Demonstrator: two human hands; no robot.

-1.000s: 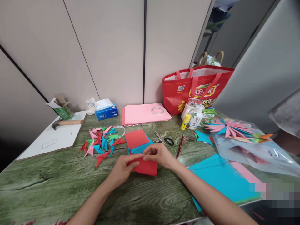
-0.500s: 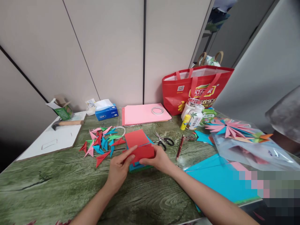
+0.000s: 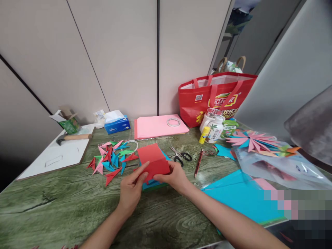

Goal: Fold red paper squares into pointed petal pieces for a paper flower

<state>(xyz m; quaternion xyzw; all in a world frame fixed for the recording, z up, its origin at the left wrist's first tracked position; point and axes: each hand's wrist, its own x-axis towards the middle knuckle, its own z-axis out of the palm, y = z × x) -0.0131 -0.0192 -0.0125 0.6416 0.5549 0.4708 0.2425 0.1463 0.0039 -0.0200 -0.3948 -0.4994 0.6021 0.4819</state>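
Observation:
Between my hands is a red sheet of paper (image 3: 158,167), its near part tilted up toward me. My left hand (image 3: 133,186) pinches its left edge between thumb and fingers. On the opposite edge, my right hand (image 3: 174,176) grips the paper, thumb in front. Under and behind it lies a stack of coloured paper, with a blue sheet (image 3: 153,184) showing at the front. Left of the stack is a pile of folded paper pieces (image 3: 111,157) in red, pink, blue and green. Black-handled scissors (image 3: 181,156) rest just behind my right hand.
Farther right are a pencil (image 3: 199,163), a yellow glue stick (image 3: 204,135) and large blue paper (image 3: 241,200). Pink sheets (image 3: 155,127) lie at the back beside a red bag (image 3: 192,107). A hammer (image 3: 75,137) rests on a white board (image 3: 62,155) at left.
The red paper's near part and far part now look joined at a crease, where a gap with blue showed before. Both hands keep their hold; the view has shifted slightly.

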